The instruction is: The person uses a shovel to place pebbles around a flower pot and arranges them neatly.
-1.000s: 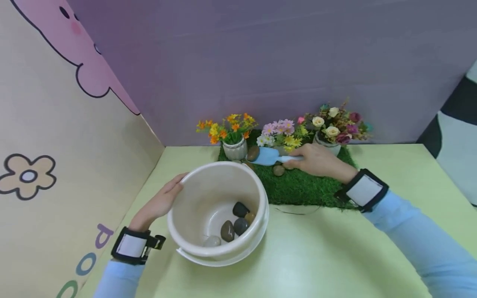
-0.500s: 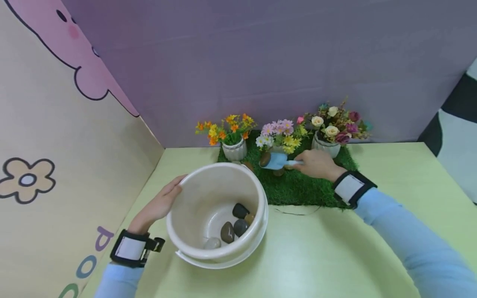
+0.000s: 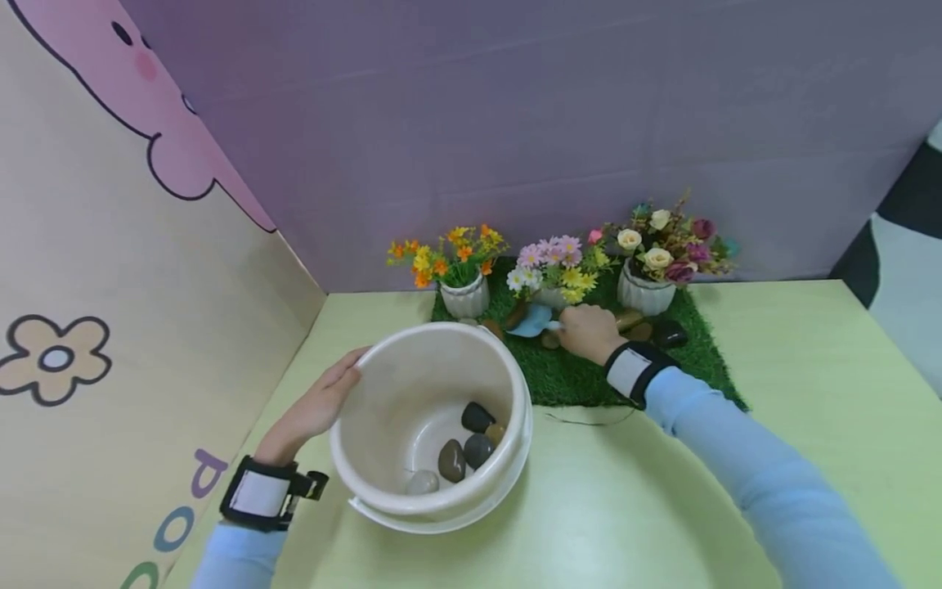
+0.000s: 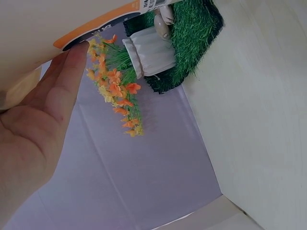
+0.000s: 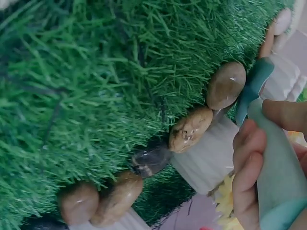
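My left hand (image 3: pixel 331 397) grips the rim of a cream plastic bucket (image 3: pixel 383 384) at its left side. Several stones lie in the bucket, among them a dark brown stone (image 3: pixel 451 460) and a pale stone (image 3: pixel 422 483). At the back, my right hand (image 3: pixel 586 331) holds a light blue hand shovel (image 3: pixel 531 322) by its handle (image 5: pixel 278 163). The shovel's blade is low over the artificial grass mat (image 3: pixel 567 380), overlapping a brown stone (image 3: pixel 517 316) in the head view. Close by, a row of stones, including a tan stone (image 5: pixel 191 129), lies on the grass.
Behind the stones stand pots of orange flowers (image 3: pixel 459 254), pink and yellow flowers (image 3: pixel 555 258) and cream roses (image 3: pixel 658 245). A black stone (image 3: pixel 670 334) lies right of my wrist. A purple backdrop (image 3: pixel 515 123) rises behind the mat; a wall (image 3: pixel 147 327) borders the left side.
The shovel first shifted right carrying the brown stone, then came down toward the grass, its blade now beside the stone. My right hand has moved left and slightly down; my left hand stays on the bucket.
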`<act>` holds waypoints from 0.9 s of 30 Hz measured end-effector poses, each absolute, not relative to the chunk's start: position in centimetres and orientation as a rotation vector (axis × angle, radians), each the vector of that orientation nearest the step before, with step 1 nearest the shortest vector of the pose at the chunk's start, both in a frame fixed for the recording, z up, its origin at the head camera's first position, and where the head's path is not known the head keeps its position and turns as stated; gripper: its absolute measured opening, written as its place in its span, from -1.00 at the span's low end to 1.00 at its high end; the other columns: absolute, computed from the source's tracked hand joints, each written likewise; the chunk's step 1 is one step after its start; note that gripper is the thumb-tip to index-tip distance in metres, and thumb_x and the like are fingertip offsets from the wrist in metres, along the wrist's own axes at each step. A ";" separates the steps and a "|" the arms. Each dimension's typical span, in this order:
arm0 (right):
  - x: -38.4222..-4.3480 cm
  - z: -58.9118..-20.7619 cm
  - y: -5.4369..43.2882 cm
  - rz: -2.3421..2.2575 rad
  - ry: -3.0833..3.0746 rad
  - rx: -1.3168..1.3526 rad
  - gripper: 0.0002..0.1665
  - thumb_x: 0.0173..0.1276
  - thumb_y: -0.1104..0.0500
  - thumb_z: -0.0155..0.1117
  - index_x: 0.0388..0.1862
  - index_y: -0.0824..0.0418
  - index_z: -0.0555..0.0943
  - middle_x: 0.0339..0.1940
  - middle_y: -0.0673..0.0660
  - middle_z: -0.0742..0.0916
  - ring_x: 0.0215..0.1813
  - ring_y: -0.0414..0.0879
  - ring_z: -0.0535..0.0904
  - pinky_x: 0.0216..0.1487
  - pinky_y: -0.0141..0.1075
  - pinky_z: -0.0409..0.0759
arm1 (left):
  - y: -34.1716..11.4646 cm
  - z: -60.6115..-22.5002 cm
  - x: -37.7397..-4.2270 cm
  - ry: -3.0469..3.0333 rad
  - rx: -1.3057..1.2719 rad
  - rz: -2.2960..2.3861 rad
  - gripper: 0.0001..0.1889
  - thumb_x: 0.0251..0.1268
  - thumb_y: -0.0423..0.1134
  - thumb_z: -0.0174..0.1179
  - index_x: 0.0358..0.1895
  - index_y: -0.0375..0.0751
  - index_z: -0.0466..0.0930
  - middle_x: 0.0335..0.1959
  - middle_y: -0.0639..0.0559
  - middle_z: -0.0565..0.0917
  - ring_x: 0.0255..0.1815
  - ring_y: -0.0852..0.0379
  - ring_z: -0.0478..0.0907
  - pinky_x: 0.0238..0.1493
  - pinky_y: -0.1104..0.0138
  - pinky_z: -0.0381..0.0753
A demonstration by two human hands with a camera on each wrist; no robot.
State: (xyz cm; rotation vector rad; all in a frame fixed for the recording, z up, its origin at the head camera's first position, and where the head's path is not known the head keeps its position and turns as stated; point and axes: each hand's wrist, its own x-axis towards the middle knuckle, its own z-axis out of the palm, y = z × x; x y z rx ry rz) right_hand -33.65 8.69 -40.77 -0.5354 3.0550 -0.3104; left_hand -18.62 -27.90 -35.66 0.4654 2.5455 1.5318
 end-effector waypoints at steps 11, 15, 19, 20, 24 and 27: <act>-34.0 -39.4 6.3 -0.093 3.082 -0.668 -0.77 0.03 0.11 0.35 -0.66 0.14 0.51 -0.65 0.07 0.58 -0.57 -0.02 0.52 -0.65 -0.09 0.52 | -27.9 -35.5 -18.4 2.545 0.435 1.527 -0.55 0.50 -0.23 -0.43 0.35 -0.35 0.06 0.09 -0.50 0.39 -0.09 -0.31 0.54 -0.31 0.19 0.69; -33.5 -38.1 5.6 0.025 3.096 -0.733 -0.86 -0.04 0.18 0.38 -0.55 0.19 0.58 -0.50 0.15 0.66 -0.44 0.06 0.59 -0.52 -0.01 0.60 | -27.9 -35.5 -18.4 2.538 0.450 1.539 -0.55 0.50 -0.24 -0.42 0.35 -0.37 0.05 0.07 -0.52 0.39 -0.13 -0.33 0.55 -0.35 0.18 0.70; -33.1 -37.4 4.8 0.169 3.130 -0.853 -0.93 -0.01 0.22 0.36 -0.52 0.20 0.63 -0.43 0.18 0.68 -0.40 0.08 0.61 -0.49 -0.03 0.62 | -27.9 -35.5 -18.4 2.535 0.474 1.543 -0.55 0.50 -0.26 -0.41 0.34 -0.41 0.04 0.05 -0.55 0.39 -0.17 -0.33 0.56 -0.38 0.18 0.70; -33.0 -37.3 4.6 0.207 3.138 -0.886 -0.94 0.00 0.23 0.36 -0.52 0.19 0.64 -0.44 0.18 0.69 -0.41 0.07 0.61 -0.51 -0.04 0.62 | -27.9 -35.4 -18.3 2.537 0.472 1.542 -0.55 0.50 -0.25 -0.42 0.34 -0.40 0.04 0.05 -0.55 0.39 -0.16 -0.32 0.57 -0.38 0.18 0.70; -33.0 -37.0 4.4 0.310 3.158 -0.972 -0.96 -0.02 0.25 0.36 -0.55 0.18 0.65 -0.49 0.16 0.70 -0.46 0.05 0.60 -0.57 -0.10 0.60 | -27.9 -35.4 -18.4 2.543 0.465 1.543 -0.55 0.50 -0.25 -0.41 0.34 -0.40 0.05 0.04 -0.54 0.40 -0.17 -0.31 0.57 -0.37 0.18 0.70; -32.9 -36.7 4.6 0.330 3.175 -0.996 -0.88 -0.16 0.22 0.44 -0.59 0.16 0.63 -0.50 0.14 0.69 -0.48 0.03 0.60 -0.59 -0.12 0.58 | -27.9 -35.4 -18.4 2.543 0.458 1.542 -0.55 0.49 -0.25 -0.41 0.34 -0.40 0.04 0.04 -0.54 0.40 -0.17 -0.31 0.57 -0.37 0.18 0.70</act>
